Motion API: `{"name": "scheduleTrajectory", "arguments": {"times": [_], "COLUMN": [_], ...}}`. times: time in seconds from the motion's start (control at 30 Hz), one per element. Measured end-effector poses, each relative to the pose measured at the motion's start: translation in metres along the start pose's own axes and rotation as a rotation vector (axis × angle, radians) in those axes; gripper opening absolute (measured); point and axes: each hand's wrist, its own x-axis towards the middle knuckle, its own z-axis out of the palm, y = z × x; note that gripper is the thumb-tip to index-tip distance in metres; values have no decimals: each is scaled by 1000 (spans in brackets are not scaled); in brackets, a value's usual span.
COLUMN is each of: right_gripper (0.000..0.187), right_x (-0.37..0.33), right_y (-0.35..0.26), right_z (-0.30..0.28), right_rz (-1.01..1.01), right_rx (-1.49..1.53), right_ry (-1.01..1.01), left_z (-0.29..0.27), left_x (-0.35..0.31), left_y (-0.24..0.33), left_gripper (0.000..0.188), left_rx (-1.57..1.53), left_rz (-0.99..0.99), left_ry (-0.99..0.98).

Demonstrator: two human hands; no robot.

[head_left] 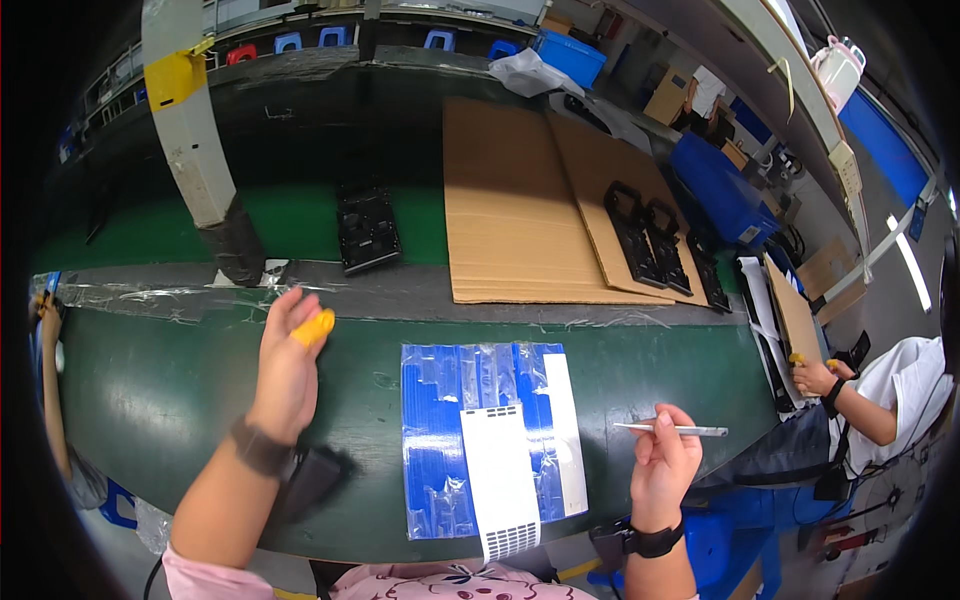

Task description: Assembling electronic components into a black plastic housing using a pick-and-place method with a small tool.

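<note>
Green worktop bears a white strip; right hand holds a pointed tool, left hand's grip I cannot tell; probably preparation, next needing careful aim.

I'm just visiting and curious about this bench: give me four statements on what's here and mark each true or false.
1. The right hand holds a thin pale tool. True.
2. The left hand touches the blue panel. False: it is apart from it, to its left.
3. A white strip lies over the blue panel. True.
4. The brown cardboard is left of the pole. False: it lies to the pole's right, with black frames on it.
</note>
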Motion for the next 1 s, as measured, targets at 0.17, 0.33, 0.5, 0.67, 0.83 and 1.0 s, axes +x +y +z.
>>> {"name": "scheduleTrajectory", "arguments": {"times": [0.17, 0.33, 0.5, 0.67, 0.83, 1.0], "right_gripper": [15, 16, 25, 19, 19, 29], "right_x": [63, 148, 218, 227, 155, 7], "right_y": [-2, 5, 43, 34, 11, -18], "right_z": [-12, 17, 24, 18, 47, 101], "right_rz": [-188, -189, -769, -825, -1138, -1368], "right_rx": [-360, -995, -1500, -1733, -1489, -1174], "right_ry": [-134, -257, -252, -438, -624, -1071], "left_z": [1, 36, 46, 74, 63, 63], "left_x": [-41, -26, 75, -18, -57, -58], "left_y": [23, 14, -3, 29, 27, 13], "left_gripper": [40, 35, 24, 30, 32, 32], "left_rx": [-61, -189, -38, -114, -59, -288], "left_rz": [-82, -158, -43, -160, -238, -413], "left_ry": [2, -163, 41, -366, -482, -407]}}
